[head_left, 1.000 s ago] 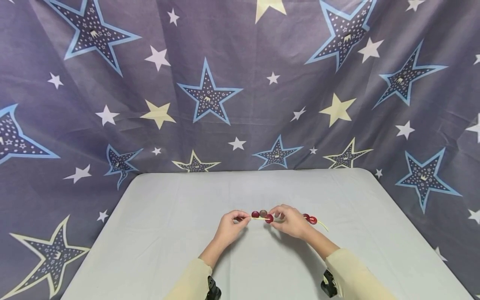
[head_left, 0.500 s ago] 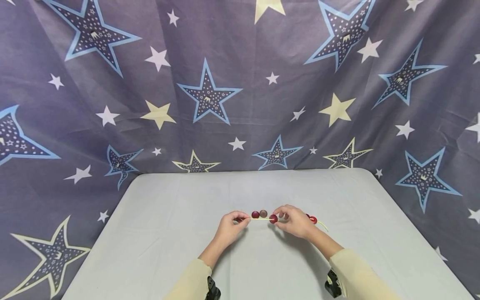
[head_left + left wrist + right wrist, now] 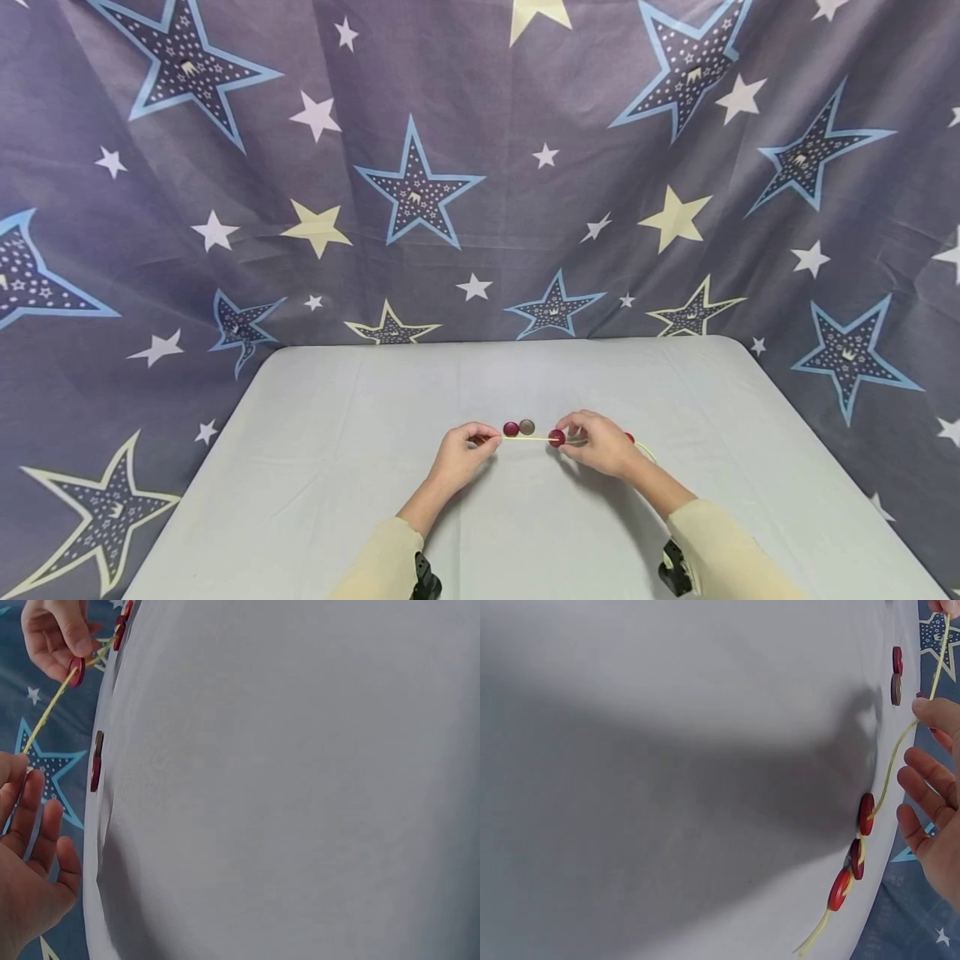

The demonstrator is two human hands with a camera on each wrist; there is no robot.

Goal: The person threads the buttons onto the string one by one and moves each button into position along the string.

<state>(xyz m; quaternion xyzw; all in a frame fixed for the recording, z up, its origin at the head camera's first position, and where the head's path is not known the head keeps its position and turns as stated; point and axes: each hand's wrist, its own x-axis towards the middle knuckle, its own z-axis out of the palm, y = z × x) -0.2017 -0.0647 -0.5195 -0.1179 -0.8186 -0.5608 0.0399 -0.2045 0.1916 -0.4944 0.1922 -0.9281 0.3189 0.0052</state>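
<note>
My left hand pinches a yellow string near its left end, between thumb and fingertip. My right hand pinches a dark red button threaded on that string, which runs taut between the hands. In the right wrist view the string passes on from the right hand to several threaded buttons lying on the table: a red button, a darker red one and another red one. The string's tail sticks out past them. In the head view the right hand mostly hides this group.
Just behind the string, a loose dark red button and a brown button lie side by side on the white-covered table. A star-patterned cloth hangs behind and beside the table.
My right hand has moved right, drawing the pinched button along the string, so more string shows between the hands. The left hand has stayed in place.
</note>
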